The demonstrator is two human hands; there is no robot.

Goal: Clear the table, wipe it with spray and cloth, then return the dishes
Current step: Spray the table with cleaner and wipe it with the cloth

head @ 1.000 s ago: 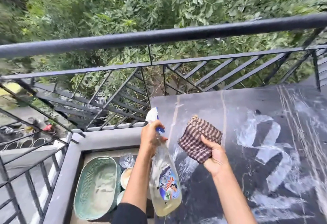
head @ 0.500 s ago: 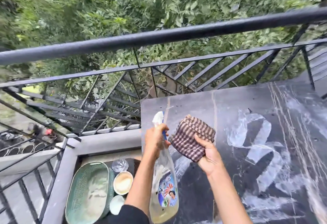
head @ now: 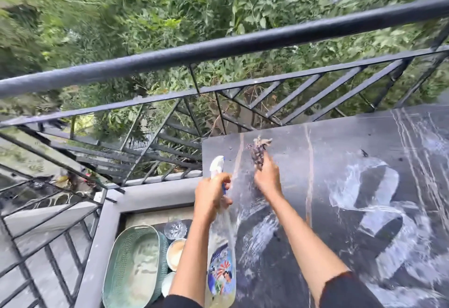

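One cloth (head: 258, 153): blurred, its check pattern hardly being made out; being gripped in the curled fingers of the right hand (head: 267, 178) over the far-left corner of the table (head: 340, 149). One spray bottle (head: 222, 266): base being cut off below; neck being clasped by the left hand (head: 212, 195). Since earlier, the cloth is being held bunched, no longer spread.

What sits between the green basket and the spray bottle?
Head view: a cream bowl, a cut glass and a white dish, partly hidden by the left arm.

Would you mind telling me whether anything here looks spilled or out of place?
White foamy smears streak the dark marble tabletop, not yet wiped. A green plastic basket and cream bowl sit on the floor beside it.
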